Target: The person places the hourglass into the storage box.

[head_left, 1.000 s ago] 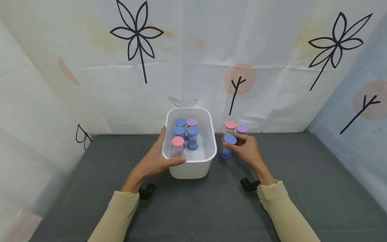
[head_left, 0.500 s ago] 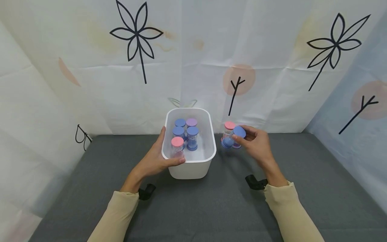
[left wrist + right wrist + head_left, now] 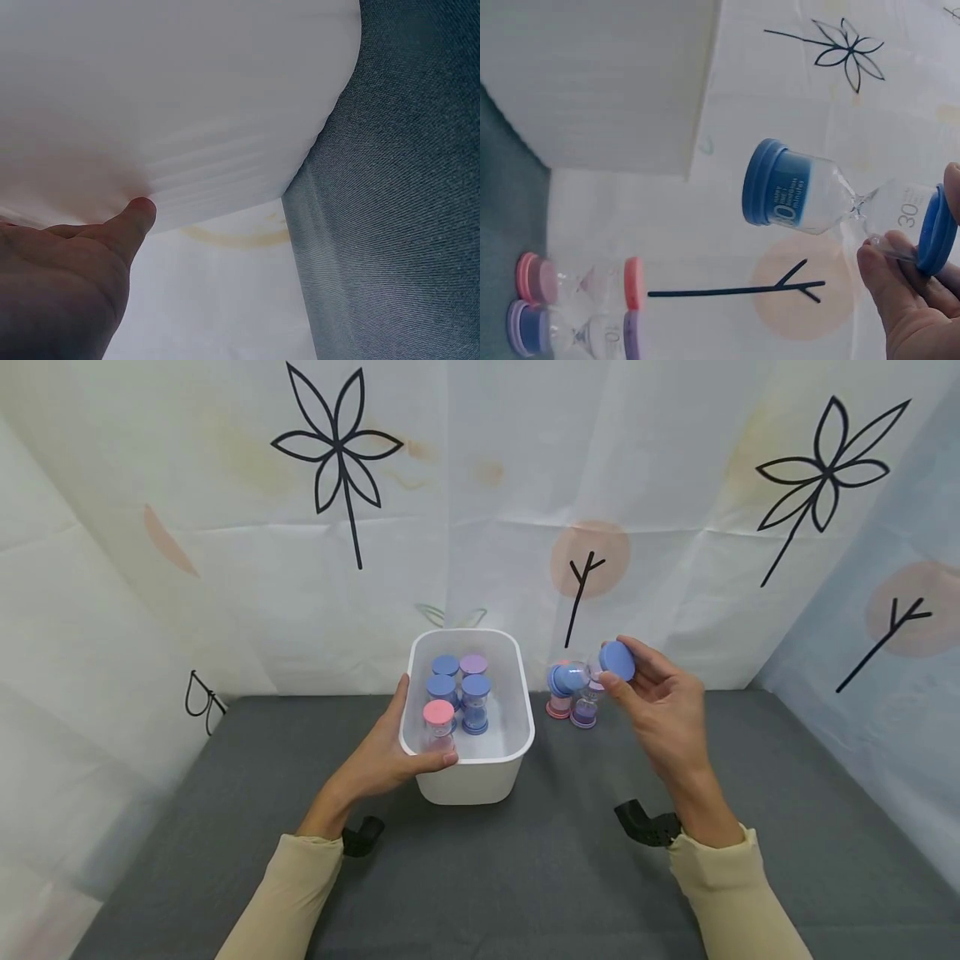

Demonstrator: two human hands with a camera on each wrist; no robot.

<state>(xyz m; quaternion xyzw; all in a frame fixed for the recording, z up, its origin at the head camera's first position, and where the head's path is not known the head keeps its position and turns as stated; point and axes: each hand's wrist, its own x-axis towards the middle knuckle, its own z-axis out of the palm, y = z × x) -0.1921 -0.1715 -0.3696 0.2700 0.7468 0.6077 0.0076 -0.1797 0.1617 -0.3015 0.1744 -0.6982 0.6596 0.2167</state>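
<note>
In the head view my right hand (image 3: 670, 718) pinches a blue-capped sand timer (image 3: 575, 677) by one end cap, well above the table. The timer is tilted almost level, and in the right wrist view its blue sand (image 3: 791, 191) lies at the far end, with "30" printed on the glass. My left hand (image 3: 381, 750) holds a white plastic bin (image 3: 472, 783) at its near left corner, thumb along the front rim and fingers against the side. Inside the bin stand several timers: a pink one (image 3: 438, 714), a purple one (image 3: 473, 665) and blue ones (image 3: 476, 689).
Right of the bin, a pink timer (image 3: 583, 281) and a purple timer (image 3: 574, 330) stand side by side on the dark grey cloth (image 3: 525, 877). Behind the table hangs a white patterned curtain (image 3: 495, 552).
My right hand has lifted the blue sand timer off the table, moving it up and right and tipping it from upright to nearly level. The left hand and bin stay put.
</note>
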